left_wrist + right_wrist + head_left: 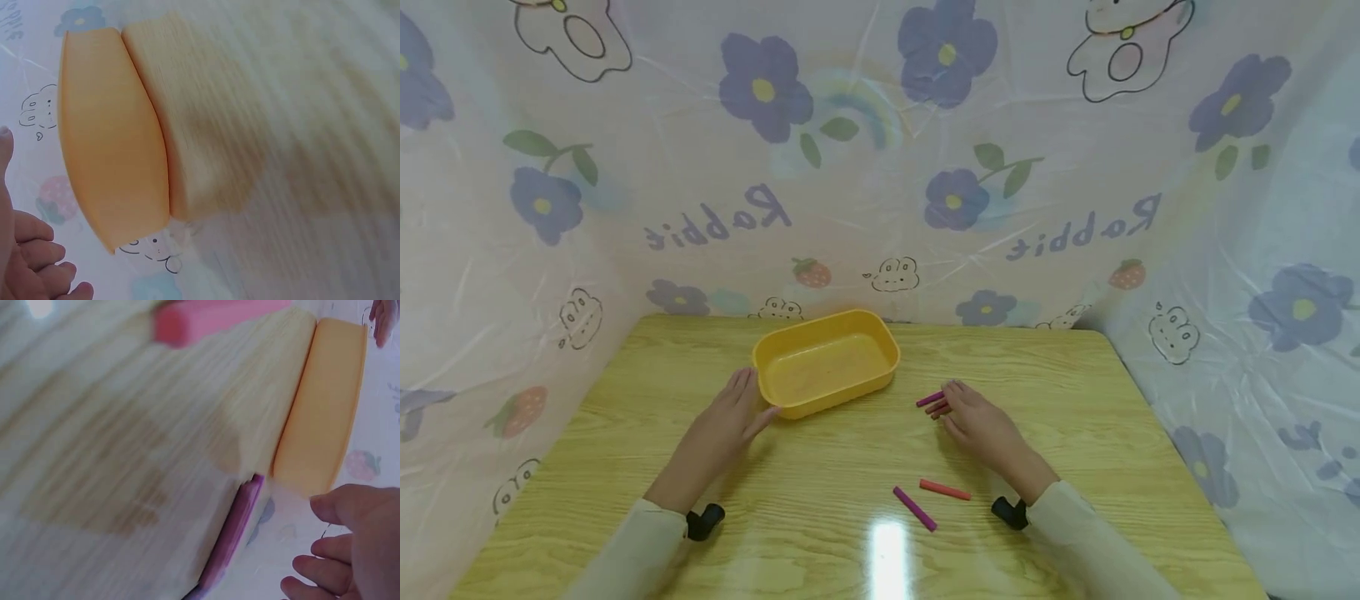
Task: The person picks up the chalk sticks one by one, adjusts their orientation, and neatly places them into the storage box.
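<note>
A yellow plastic basin [829, 367] stands towards the back of the table. My left hand [727, 423] is at its left end, fingers extended along the side and thumb near the front corner. In the left wrist view the basin's outer wall [115, 137] shows, with my fingers below left of it. My right hand [988, 427] hovers by a purple stick [929, 399], which looks like a crayon; the fingertips overlap its right end in the head view. In the right wrist view the purple stick [230, 534] lies apart from the thumb and loosely bent fingers.
Nearer the front lie another purple stick [915, 509] and a red-pink stick [945, 490], to the left of my right wrist. A patterned cloth [850, 183] hangs behind the wooden table [820, 492] and along both sides.
</note>
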Action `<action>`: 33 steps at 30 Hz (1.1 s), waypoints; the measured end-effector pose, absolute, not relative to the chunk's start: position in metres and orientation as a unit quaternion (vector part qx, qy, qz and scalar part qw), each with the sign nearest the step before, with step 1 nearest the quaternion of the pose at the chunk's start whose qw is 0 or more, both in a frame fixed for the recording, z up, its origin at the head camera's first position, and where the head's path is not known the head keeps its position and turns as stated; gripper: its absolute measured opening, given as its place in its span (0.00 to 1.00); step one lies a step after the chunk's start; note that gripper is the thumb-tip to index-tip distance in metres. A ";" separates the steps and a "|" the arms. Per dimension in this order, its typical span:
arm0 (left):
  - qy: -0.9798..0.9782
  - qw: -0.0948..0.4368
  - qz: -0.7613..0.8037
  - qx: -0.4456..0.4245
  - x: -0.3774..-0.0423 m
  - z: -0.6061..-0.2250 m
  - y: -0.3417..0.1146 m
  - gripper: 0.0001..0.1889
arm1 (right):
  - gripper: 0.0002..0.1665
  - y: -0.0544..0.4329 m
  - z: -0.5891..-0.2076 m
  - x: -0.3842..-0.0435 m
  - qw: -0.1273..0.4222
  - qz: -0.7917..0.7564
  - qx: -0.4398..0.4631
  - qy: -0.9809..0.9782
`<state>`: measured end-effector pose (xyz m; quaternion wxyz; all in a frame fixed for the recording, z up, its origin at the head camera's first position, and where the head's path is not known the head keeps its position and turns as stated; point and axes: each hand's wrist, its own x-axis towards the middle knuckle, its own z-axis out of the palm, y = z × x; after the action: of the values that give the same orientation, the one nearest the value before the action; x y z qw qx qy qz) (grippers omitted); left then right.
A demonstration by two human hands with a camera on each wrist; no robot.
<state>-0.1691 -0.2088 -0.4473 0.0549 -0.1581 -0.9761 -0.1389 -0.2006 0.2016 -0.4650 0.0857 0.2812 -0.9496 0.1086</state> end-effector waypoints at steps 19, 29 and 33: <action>-0.981 -0.002 -0.140 -0.131 -0.246 -0.444 -0.200 0.49 | 0.34 0.137 -0.458 -0.230 0.095 0.076 0.351 -0.928; -0.981 0.010 -0.148 -0.125 -0.273 -0.448 -0.192 0.42 | 0.34 0.114 -0.460 -0.241 0.093 0.047 0.359 -0.927; -0.982 0.034 -0.141 -0.119 -0.279 -0.452 -0.190 0.40 | 0.35 0.107 -0.464 -0.239 0.091 0.034 0.354 -0.930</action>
<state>-0.2790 -0.1897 -0.4519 0.0335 -0.1191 -0.9823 -0.1409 -0.2388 0.1069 -0.4640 0.0907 0.3536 -0.9303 0.0344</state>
